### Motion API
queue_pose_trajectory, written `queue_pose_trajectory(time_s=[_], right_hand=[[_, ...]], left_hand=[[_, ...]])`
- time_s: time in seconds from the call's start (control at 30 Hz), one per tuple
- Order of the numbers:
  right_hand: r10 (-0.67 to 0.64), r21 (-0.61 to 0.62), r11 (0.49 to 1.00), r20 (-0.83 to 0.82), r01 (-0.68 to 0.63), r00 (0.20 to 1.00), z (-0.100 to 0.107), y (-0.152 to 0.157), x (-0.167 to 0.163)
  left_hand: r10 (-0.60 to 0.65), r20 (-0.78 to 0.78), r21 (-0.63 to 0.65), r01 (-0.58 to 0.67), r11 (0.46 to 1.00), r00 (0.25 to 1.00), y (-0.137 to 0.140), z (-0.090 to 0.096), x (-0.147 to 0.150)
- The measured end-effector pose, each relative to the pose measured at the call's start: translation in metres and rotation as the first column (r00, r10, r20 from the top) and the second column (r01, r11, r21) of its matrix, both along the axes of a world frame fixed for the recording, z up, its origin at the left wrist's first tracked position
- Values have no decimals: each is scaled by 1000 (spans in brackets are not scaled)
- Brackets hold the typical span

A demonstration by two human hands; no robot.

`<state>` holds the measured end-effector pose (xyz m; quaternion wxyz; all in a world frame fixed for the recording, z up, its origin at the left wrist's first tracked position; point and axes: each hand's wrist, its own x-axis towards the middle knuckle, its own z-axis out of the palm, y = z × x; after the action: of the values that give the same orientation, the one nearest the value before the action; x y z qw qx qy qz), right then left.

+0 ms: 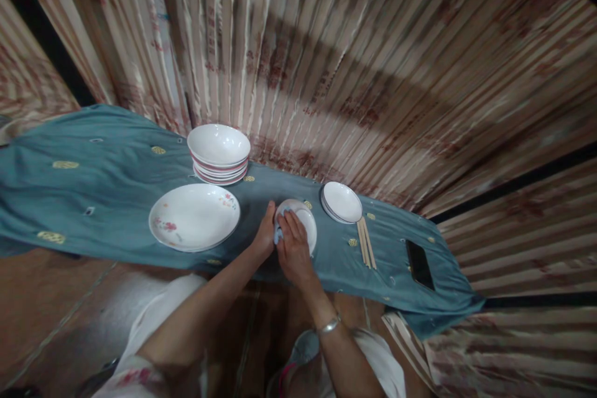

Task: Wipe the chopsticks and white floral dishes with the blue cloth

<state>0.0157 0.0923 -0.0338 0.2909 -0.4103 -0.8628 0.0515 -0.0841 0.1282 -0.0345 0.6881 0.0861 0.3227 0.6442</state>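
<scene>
Above the middle of the cloth-covered table, my left hand (265, 230) grips the left edge of a small white plate (308, 230). My right hand (295, 247) presses a light blue cloth (278, 231) against the plate's upper face; most of the cloth is hidden under the fingers. To the left lies a large white oval plate (193, 217) with pink flowers. Behind it stands a stack of white bowls and plates with red rims (219, 149). Right of my hands are stacked small white plates (342, 202) and wooden chopsticks (366, 244).
A black phone (420, 265) lies toward the right end of the table. The blue-green tablecloth (116, 199) hangs over the front edge, close to my knees. Pleated patterned curtains (326, 74) rise right behind the table, and dark poles stand at both sides.
</scene>
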Motion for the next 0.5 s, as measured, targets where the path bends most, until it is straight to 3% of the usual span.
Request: queue_pose_trajectory(time_s=[0.17, 0.27, 0.5], right_hand=[[0, 1, 1000, -24, 0, 1000, 10, 39, -3], [-7, -46, 999, -51, 4, 999, 11, 59, 1], [-187, -174, 972, -156, 159, 970, -12, 88, 26]], left_hand=[[89, -31, 22, -88, 996, 996, 3, -4, 4], [82, -81, 5, -82, 997, 993, 3, -5, 5], [51, -166, -101, -68, 993, 985, 2, -5, 7]])
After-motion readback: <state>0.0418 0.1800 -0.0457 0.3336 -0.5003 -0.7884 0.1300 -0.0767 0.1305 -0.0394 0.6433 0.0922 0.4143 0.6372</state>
